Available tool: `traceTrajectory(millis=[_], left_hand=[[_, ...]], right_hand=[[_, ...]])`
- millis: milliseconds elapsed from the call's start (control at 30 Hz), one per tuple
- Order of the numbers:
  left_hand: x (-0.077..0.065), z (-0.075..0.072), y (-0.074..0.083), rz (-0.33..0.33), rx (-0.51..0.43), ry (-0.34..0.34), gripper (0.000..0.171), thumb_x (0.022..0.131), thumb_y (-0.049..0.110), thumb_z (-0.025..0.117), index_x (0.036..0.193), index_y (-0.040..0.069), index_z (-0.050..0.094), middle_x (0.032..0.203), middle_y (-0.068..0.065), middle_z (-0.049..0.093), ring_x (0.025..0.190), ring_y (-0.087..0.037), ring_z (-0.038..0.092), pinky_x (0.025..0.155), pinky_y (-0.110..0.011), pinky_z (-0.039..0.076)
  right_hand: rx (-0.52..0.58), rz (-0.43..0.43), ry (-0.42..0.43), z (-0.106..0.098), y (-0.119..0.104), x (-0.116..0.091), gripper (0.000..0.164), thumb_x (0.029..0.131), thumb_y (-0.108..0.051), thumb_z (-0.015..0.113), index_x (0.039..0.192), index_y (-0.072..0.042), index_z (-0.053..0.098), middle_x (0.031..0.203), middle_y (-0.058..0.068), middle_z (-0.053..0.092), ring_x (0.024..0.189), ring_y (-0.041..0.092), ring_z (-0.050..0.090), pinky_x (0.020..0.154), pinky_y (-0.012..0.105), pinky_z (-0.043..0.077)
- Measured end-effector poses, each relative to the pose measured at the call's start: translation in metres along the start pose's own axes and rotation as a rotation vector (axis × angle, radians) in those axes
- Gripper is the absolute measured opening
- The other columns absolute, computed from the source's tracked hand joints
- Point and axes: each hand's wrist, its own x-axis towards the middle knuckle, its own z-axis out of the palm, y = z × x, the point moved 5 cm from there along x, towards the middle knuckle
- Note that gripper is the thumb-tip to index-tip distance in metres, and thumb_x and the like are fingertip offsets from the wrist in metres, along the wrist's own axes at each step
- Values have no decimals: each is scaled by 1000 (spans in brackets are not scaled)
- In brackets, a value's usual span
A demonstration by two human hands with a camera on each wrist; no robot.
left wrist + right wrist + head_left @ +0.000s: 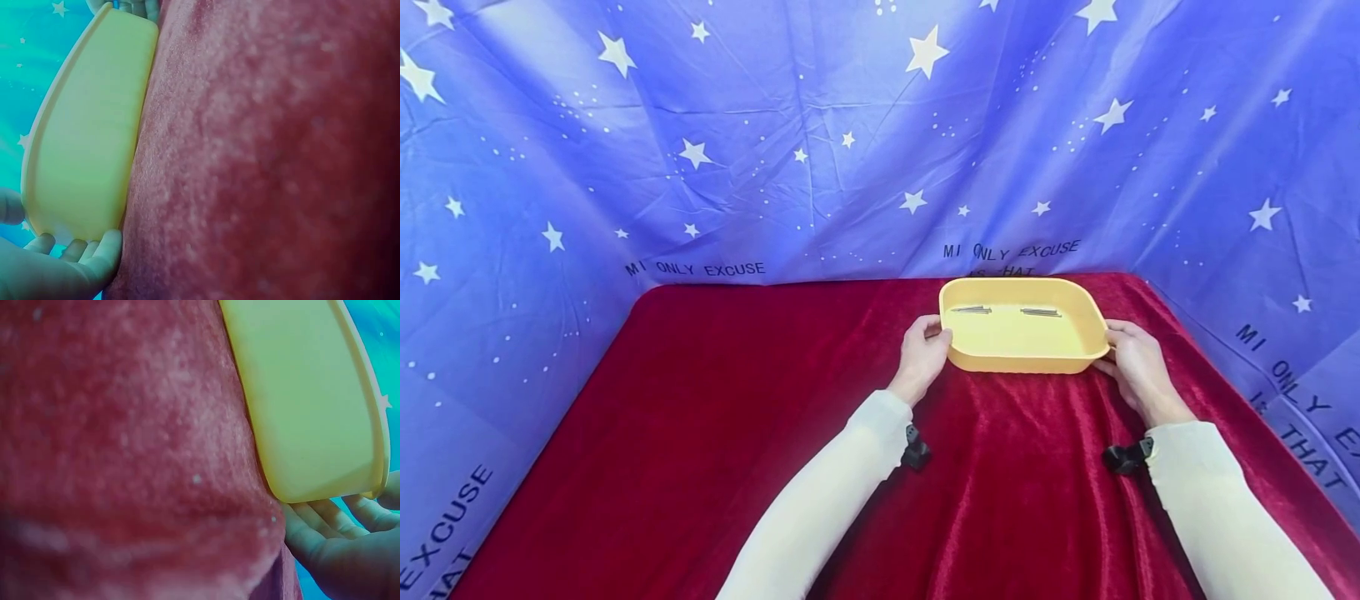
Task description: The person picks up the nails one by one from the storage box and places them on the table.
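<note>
Two hands of mine are on the yellow tray (1022, 364), one at each short end. My left hand (922, 354) grips its left end: the thumb is up at the rim and the other fingers (109, 250) are bent against the outside of the wall, lower down. My right hand (1138, 367) holds the opposite end in much the same way, thumb by the rim, fingers (306, 531) against the outer wall near the base.

The tray sits upright, near the far edge of the red velvet-covered worktop (737, 417) and right of its middle; from both wrists I see its lower edge meeting the cloth. Inside lie two small bunches of thin dark metal pieces, well apart: the left bunch (972, 310) near my left hand's end, the right bunch (1041, 312) farther along toward the other. They are too small for me to tell what they are.

Pale sleeves (827, 492) cover my arms, and a black device (915, 450) shows at each wrist. In front of me, folds of velvet run down the cloth; behind the worktop and along its sides hangs a blue curtain (805, 108) with white stars and dark lettering.
</note>
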Motion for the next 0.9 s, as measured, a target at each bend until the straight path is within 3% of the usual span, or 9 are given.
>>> traceTrajectory(millis=[900], left_hand=[[-8,-24,-1,3,-51,7,34,90,10,57,121,-2,59,109,-10,65,100,-19,61,86,-30,50]], right_hand=[[-39,-15,9,22,4,-5,24,97,-5,41,119,4,45,97,0,59,81,10,63,68,27,54]])
